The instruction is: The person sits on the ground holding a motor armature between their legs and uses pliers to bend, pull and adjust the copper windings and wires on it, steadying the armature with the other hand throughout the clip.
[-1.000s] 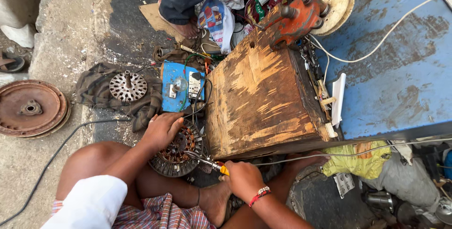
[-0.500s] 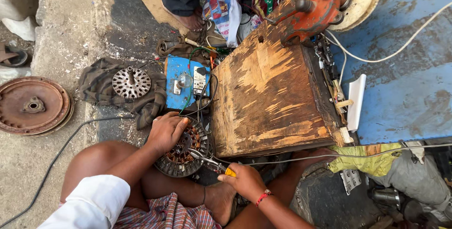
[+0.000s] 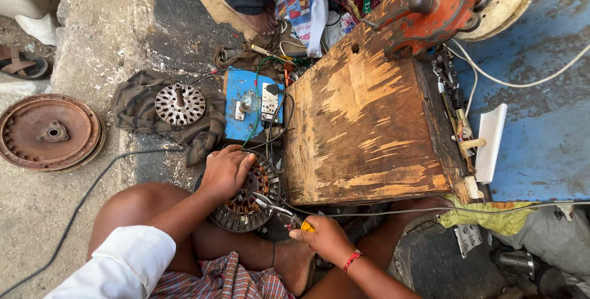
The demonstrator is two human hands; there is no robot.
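I sit on the ground with a round motor stator (image 3: pixel 247 204), its copper windings showing, between my knees. My left hand (image 3: pixel 225 172) lies on top of the stator and holds it. In my right hand (image 3: pixel 324 236) are yellow-handled pliers (image 3: pixel 279 208), whose jaws reach into the stator's windings. A second metal rotor disc (image 3: pixel 179 104) lies on a dark cloth (image 3: pixel 140 107) a little farther away.
A worn wooden box (image 3: pixel 365 127) with an orange vise (image 3: pixel 436 10) stands at my right. A blue switch board (image 3: pixel 252 105) with wires lies ahead. Rusty round covers (image 3: pixel 50 132) rest at left. Another person's foot (image 3: pixel 261 21) stands on cardboard at the top.
My left hand stays on the stator and my right hand keeps the pliers at the windings; the view has shifted slightly downward.
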